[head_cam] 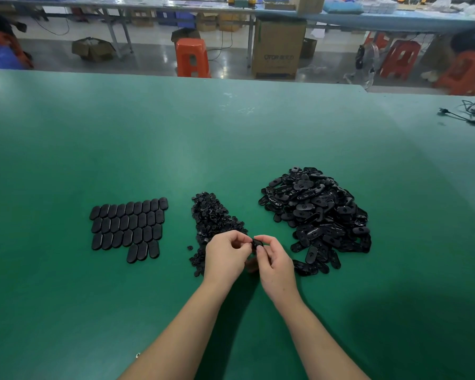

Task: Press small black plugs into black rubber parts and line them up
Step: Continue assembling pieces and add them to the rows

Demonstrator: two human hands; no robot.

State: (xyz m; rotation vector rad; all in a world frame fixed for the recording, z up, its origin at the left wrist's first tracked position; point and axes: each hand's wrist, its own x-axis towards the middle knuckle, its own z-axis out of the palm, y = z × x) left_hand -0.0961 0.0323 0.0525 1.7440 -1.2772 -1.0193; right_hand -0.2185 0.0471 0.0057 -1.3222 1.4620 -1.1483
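Black rubber part (257, 244) pinched between left hand (225, 255) and right hand (275, 266), for plugging (plug hidden). Beyond: plug heap (210, 219), unplugged-part pile (317, 212) within reach; finished rows (129, 227) left.

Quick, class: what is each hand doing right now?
Left hand: fingers curled, pinching one end of the rubber part.
Right hand: pinching the same part.

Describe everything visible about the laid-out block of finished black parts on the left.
The laid-out block sits on the green table, left of the plug pile and apart from both hands. It is made of flat, matte black oblong pieces with rounded ends, lying side by side and touching. There are three full rows, slightly slanted, and a short fourth row of three nearest the person.
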